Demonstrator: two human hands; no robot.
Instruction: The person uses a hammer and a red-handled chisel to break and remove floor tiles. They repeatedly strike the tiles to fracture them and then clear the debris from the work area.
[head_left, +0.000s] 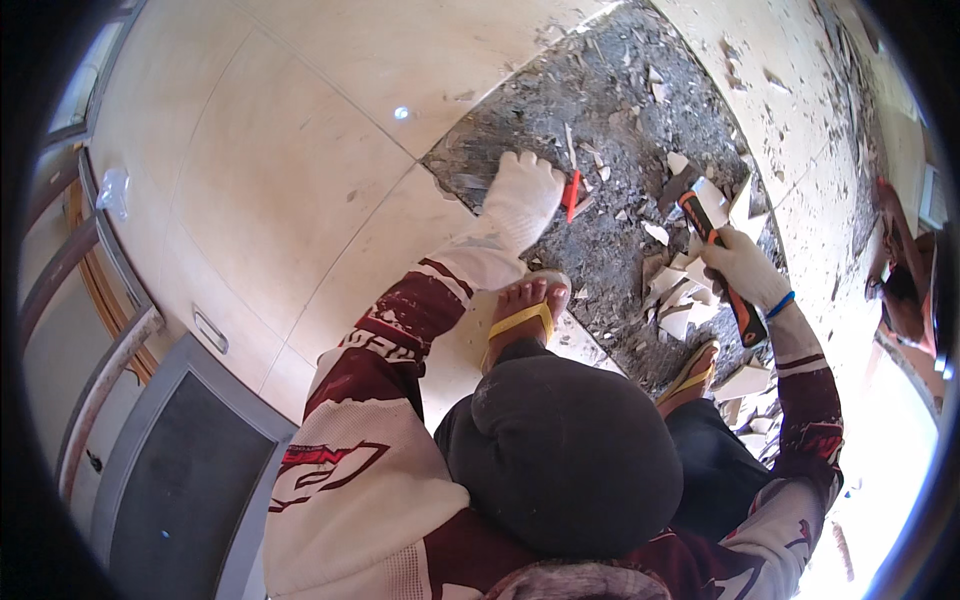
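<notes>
My left hand (525, 196), in a white knit glove, is closed around a tool with a red guard (572, 196); the rest of this tool is hidden by the hand. It is low over the rough dark patch (600, 247) where floor tile is gone. My right hand (739, 264), also gloved and with a blue band at the wrist, grips the black and orange handle of a hammer (701, 217). The hammer's head lies over the patch's right part, beside broken tile pieces (679, 289).
Large beige floor tiles (300, 165) border the patch, with debris scattered over those at the right. My sandalled feet (529, 311) are at the patch's near edge. Curved metal bars (112, 375) and a grey-framed panel (195, 465) stand at the left.
</notes>
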